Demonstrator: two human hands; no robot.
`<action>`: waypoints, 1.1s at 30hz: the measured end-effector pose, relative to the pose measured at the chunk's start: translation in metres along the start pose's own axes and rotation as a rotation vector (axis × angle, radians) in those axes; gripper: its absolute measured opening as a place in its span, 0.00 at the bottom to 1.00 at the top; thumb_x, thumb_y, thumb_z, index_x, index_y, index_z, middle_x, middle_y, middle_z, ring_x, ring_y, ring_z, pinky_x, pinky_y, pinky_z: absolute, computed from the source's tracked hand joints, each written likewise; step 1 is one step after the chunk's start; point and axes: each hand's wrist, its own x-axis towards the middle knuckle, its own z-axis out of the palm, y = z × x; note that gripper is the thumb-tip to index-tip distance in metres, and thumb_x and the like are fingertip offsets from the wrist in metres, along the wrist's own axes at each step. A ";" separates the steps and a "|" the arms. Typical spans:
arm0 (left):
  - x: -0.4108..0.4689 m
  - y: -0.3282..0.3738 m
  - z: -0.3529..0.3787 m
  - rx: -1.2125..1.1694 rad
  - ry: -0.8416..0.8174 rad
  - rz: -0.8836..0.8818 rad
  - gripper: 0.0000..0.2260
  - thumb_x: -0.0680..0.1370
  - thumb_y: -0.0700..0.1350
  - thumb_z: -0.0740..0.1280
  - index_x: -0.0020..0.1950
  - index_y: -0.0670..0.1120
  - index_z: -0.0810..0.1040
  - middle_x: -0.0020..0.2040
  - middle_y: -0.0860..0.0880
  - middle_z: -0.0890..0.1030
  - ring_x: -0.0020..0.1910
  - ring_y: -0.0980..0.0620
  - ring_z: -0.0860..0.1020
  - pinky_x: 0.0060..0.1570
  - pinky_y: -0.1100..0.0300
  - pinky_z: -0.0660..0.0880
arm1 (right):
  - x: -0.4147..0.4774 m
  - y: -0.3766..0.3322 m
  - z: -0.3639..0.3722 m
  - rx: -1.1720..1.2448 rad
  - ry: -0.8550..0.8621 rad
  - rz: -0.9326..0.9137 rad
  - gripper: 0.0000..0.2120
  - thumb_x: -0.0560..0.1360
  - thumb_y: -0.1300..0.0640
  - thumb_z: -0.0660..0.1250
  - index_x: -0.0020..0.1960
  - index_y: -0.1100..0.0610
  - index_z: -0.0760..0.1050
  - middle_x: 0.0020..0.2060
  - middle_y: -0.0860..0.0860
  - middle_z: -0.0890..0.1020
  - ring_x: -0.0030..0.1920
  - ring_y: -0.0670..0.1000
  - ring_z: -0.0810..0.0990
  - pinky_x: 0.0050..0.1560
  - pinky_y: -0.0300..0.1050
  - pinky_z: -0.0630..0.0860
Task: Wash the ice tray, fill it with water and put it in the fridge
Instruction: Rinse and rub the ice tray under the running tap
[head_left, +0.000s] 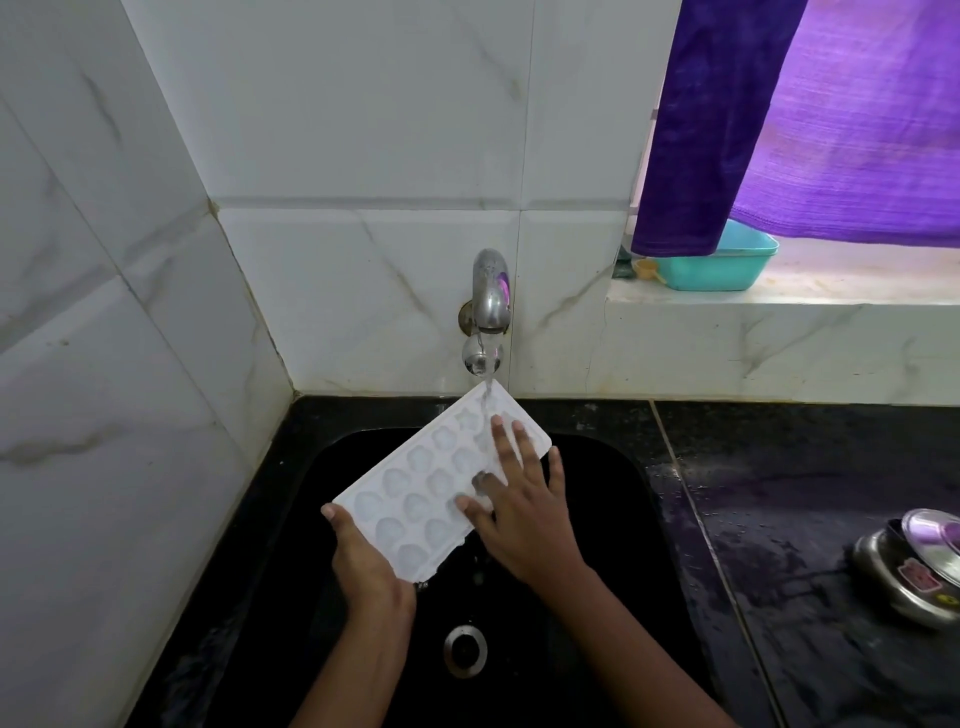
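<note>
left hand (363, 566) grips the ice tray's (415, 499) lower-left end; right hand (519, 499) lies flat, fingers spread, on it. best to tilt it under the tap (491, 291) stream, rubbing each cup.

Two bare forearms, each ending in an ungloved hand: left hand (363, 561), right hand (524, 525). No sleeve, ring, watch or bracelet shows from the fingertips (503, 422) back past the wrists. Fingernails short, unpainted.
</note>
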 end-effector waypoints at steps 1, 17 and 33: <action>0.000 0.000 0.001 -0.006 0.011 0.007 0.28 0.76 0.70 0.57 0.56 0.48 0.78 0.50 0.44 0.83 0.48 0.41 0.82 0.41 0.51 0.79 | -0.001 -0.002 0.003 0.006 -0.025 -0.020 0.34 0.74 0.31 0.40 0.62 0.49 0.73 0.73 0.43 0.35 0.72 0.44 0.26 0.69 0.53 0.27; -0.002 0.006 0.007 0.012 -0.039 -0.016 0.31 0.76 0.69 0.56 0.64 0.46 0.76 0.57 0.41 0.81 0.53 0.37 0.80 0.50 0.46 0.78 | 0.001 0.008 -0.003 -0.003 0.004 -0.002 0.24 0.78 0.35 0.45 0.57 0.46 0.74 0.74 0.44 0.33 0.73 0.46 0.28 0.71 0.53 0.30; -0.007 0.008 0.012 -0.020 -0.074 -0.041 0.31 0.77 0.70 0.56 0.65 0.46 0.76 0.58 0.41 0.81 0.54 0.37 0.80 0.51 0.45 0.77 | 0.000 0.020 -0.011 -0.051 0.037 -0.040 0.28 0.76 0.33 0.43 0.60 0.44 0.74 0.76 0.46 0.40 0.75 0.50 0.33 0.72 0.58 0.34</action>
